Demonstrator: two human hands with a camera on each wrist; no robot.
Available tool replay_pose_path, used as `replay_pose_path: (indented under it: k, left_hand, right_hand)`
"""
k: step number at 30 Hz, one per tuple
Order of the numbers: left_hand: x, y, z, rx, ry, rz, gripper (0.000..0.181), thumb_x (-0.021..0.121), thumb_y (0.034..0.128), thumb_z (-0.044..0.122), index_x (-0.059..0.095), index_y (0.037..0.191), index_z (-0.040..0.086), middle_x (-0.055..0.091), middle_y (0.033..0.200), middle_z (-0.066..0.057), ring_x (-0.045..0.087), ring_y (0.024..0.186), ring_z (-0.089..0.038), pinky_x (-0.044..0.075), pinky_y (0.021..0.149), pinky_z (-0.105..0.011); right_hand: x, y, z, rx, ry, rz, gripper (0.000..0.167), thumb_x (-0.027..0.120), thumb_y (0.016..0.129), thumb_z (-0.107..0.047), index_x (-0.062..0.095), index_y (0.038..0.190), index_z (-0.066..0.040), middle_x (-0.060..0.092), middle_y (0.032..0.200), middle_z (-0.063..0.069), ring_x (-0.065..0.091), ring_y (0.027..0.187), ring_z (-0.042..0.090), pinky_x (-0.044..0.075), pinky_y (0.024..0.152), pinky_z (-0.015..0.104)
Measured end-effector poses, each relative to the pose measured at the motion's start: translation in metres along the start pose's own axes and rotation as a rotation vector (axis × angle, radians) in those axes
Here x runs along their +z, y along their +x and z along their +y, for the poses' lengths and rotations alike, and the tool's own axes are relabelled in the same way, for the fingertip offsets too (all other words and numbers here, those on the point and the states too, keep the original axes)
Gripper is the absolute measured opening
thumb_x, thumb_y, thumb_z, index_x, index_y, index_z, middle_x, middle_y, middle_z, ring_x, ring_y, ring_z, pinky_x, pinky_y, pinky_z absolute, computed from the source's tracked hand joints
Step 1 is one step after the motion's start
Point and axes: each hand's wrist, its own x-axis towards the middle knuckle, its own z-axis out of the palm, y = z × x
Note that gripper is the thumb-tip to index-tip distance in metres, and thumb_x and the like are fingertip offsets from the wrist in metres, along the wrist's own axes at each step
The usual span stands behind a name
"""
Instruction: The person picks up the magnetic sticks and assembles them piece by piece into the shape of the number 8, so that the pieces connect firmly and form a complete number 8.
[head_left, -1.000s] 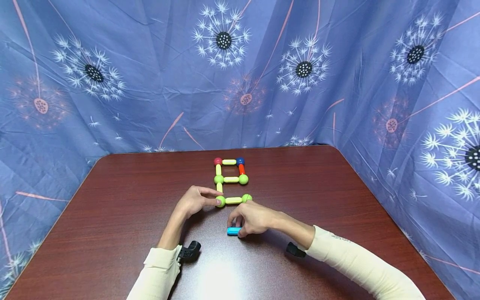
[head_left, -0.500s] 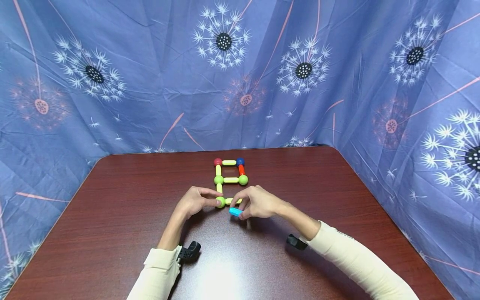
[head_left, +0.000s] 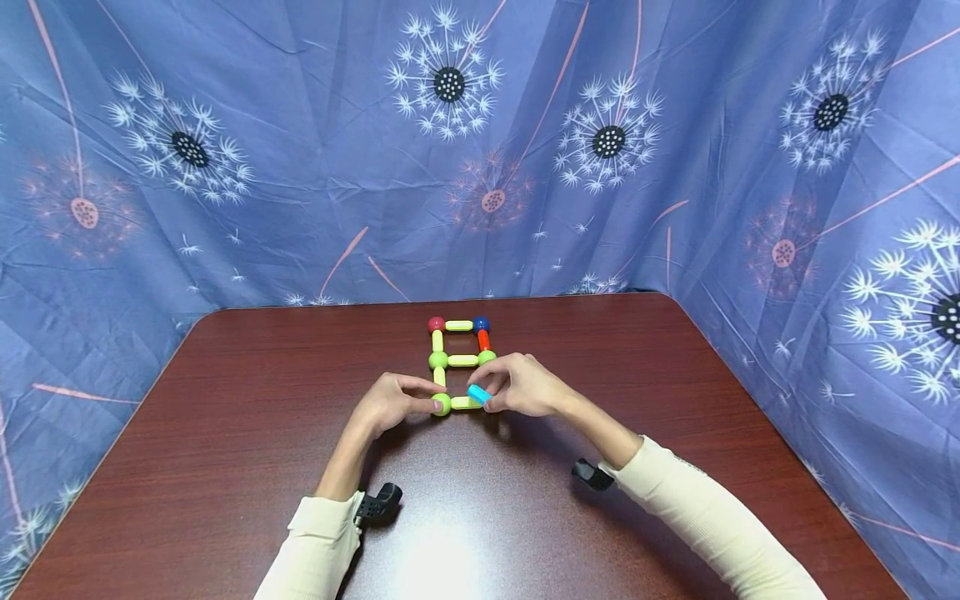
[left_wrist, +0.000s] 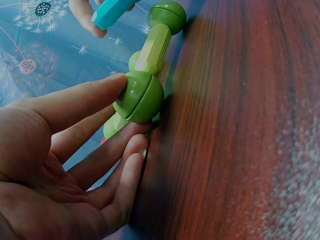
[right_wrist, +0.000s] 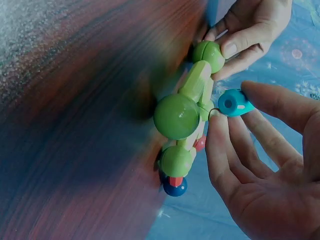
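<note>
On the table lies a figure of balls and rods joined end to end. My left hand (head_left: pixel 390 402) pinches its near-left green ball (left_wrist: pixel 142 97) between thumb and fingers. A bright blue rod (head_left: pixel 478 394) is held up by my right hand (head_left: pixel 528 385), pinched at the fingertips, tilted, over the near yellow-green rod (head_left: pixel 463 403). The near-right green ball (right_wrist: pixel 176 116) is hidden by the right hand in the head view but shows in the right wrist view. Farther back are a red ball (head_left: pixel 437 324), a dark blue ball (head_left: pixel 481 323) and a red rod (head_left: pixel 483 342).
A brown wooden table (head_left: pixel 247 400) surrounds the figure. Behind it hangs a blue curtain (head_left: pixel 315 167) with dandelion prints. Black wrist cameras are strapped below both hands, the left one (head_left: pixel 380 500) close over the tabletop.
My right hand has lifted the blue rod off the table and carried it away from me, to above the figure's near side. My left hand stays on the green ball.
</note>
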Motion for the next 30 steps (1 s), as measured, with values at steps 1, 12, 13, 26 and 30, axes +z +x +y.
replay_pose_path:
  k: [1, 12, 13, 26, 30]
  left_hand:
    - [0.000, 0.000, 0.000, 0.001, 0.000, -0.001, 0.027, 0.087, 0.0789, 0.021, 0.082, 0.105, 0.016, 0.078, 0.104, -0.001, 0.063, 0.108, -0.017, 0.047, 0.085, -0.027]
    - [0.000, -0.001, 0.001, 0.003, 0.002, -0.003, 0.027, 0.087, 0.0790, 0.021, 0.082, 0.105, 0.015, 0.078, 0.104, -0.001, 0.062, 0.111, -0.017, 0.047, 0.088, -0.028]
    - [0.000, -0.001, 0.001, 0.005, 0.002, -0.003, 0.027, 0.087, 0.0789, 0.021, 0.082, 0.105, 0.015, 0.078, 0.104, -0.001, 0.062, 0.110, -0.016, 0.047, 0.088, -0.028]
    - [0.000, 0.000, 0.001, 0.014, -0.004, 0.000, 0.028, 0.088, 0.0785, 0.021, 0.082, 0.105, 0.016, 0.077, 0.109, -0.002, 0.061, 0.108, -0.014, 0.046, 0.088, -0.027]
    - [0.000, 0.000, 0.001, 0.008, -0.002, 0.000, 0.027, 0.087, 0.0786, 0.021, 0.082, 0.105, 0.016, 0.078, 0.108, -0.002, 0.061, 0.109, -0.015, 0.046, 0.087, -0.027]
  right_hand:
    - [-0.001, 0.000, 0.000, 0.002, 0.011, 0.006, 0.035, 0.080, 0.083, -0.004, 0.075, 0.117, -0.012, 0.076, 0.088, -0.001, 0.071, 0.083, 0.010, 0.057, 0.077, 0.030]
    - [-0.005, 0.008, 0.005, 0.022, -0.025, 0.124, 0.039, 0.079, 0.082, -0.007, 0.074, 0.119, -0.013, 0.077, 0.087, 0.004, 0.070, 0.079, 0.008, 0.055, 0.072, 0.027]
    - [-0.005, 0.009, 0.006, 0.031, -0.027, 0.145, 0.038, 0.079, 0.081, -0.007, 0.074, 0.119, -0.013, 0.076, 0.087, 0.004, 0.070, 0.077, 0.008, 0.054, 0.071, 0.027]
    - [0.004, 0.011, 0.015, 0.160, 0.167, 0.312, 0.038, 0.078, 0.082, -0.003, 0.072, 0.120, -0.009, 0.076, 0.088, 0.013, 0.076, 0.077, 0.030, 0.062, 0.073, 0.044]
    - [0.006, 0.013, 0.017, 0.176, 0.158, 0.337, 0.038, 0.080, 0.083, -0.006, 0.071, 0.120, -0.009, 0.077, 0.087, 0.012, 0.076, 0.074, 0.027, 0.062, 0.067, 0.037]
